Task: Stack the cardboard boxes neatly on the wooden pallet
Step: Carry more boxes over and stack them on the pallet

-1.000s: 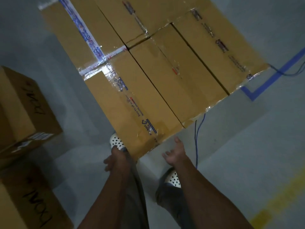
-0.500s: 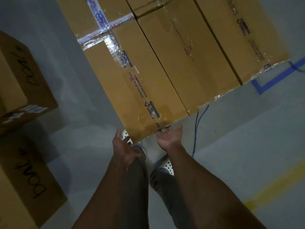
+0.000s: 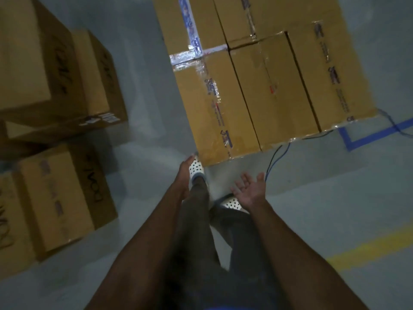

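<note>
Stacked boxes (image 3: 263, 86) – flush, seams tight, hiding pallet; likely settled. Loose boxes (image 3: 60, 198) on floor (image 3: 335, 209), left, awaiting lift. Right hand (image 3: 251, 191) spread, palm up, empty; left hand (image 3: 185, 168) edge-on, nothing held.

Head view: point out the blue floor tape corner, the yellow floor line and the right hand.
blue floor tape corner (image 3: 349, 142), head view, on the bend of the L.
yellow floor line (image 3: 366, 249), head view, mid-stripe.
right hand (image 3: 251, 192), head view, open palm.
</note>
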Motion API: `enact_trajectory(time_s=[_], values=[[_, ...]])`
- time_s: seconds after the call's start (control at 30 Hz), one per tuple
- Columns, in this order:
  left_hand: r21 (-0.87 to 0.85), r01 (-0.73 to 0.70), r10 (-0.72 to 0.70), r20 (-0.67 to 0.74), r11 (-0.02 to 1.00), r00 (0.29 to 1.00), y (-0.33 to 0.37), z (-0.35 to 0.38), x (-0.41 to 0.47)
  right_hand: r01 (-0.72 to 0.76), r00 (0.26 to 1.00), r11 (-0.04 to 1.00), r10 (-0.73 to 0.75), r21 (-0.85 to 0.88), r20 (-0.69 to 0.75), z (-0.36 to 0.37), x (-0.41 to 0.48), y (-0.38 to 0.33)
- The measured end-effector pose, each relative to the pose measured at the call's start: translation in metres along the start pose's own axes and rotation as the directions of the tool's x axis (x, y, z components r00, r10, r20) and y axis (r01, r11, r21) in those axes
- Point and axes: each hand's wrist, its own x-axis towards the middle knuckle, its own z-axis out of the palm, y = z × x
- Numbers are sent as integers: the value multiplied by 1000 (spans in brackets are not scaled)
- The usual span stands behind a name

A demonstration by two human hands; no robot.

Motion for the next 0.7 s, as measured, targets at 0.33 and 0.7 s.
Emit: enact_trajectory(time_s=[0.33, 0.7], values=[[86, -217, 214, 41, 972, 976, -56, -51, -62, 115, 985, 972, -85, -206, 148, -40, -112, 15], [80, -394, 392, 38, 916, 919, -14, -91, -85, 221, 954, 950, -164, -221, 252, 19, -154, -5]])
